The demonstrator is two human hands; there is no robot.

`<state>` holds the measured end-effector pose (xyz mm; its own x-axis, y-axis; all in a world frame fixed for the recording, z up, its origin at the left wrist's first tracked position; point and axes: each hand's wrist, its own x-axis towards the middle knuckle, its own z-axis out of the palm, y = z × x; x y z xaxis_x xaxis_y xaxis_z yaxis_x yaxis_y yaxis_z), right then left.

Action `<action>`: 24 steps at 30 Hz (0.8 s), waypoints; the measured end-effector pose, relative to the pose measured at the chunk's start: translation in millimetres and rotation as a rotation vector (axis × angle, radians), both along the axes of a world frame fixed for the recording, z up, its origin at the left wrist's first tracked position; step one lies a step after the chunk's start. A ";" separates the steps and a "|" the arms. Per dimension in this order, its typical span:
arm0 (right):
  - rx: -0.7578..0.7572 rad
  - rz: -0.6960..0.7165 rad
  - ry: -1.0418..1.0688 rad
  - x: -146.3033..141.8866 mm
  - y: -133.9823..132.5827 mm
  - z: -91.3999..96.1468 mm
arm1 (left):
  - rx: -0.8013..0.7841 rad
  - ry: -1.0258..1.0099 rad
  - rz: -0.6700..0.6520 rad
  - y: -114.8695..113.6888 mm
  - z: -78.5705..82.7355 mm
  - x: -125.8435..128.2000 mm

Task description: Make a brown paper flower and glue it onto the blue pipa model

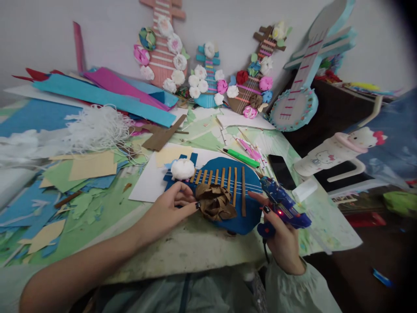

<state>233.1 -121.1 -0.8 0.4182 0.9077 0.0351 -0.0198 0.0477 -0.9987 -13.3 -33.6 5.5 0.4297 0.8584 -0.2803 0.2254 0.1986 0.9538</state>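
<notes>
A blue paper lute [252,217] with brown frets and white strings lies on the table before me. A white paper flower [182,168] sits on its neck, and a crumpled brown paper flower [215,202] lies over the lower part of the frets. My left hand [176,204] is beside the brown flower, fingers loosely bent and thumb apart from them. Its thumb tip meets the flower's left edge. My right hand [283,243] is wrapped round a dark blue glue gun [282,202] with a glowing red light, at the lute's right edge.
Paper scraps [93,169] and white string [100,126] cover the left side. Behind stand several decorated paper instruments [208,87]. A green cutter [241,158], a black phone [280,171] and a white tumbler [321,156] are on the right.
</notes>
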 end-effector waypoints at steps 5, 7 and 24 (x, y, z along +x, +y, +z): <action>-0.074 0.033 0.094 -18.9 -23.4 -10.4 | 0.221 0.086 0.055 23.3 7.7 1.0; -0.126 0.066 0.108 -23.0 -31.9 -14.8 | 0.258 0.124 0.044 32.4 10.4 3.2; 0.119 0.054 0.106 -5.7 33.9 53.9 | 0.223 0.225 0.262 90.4 -1.4 43.1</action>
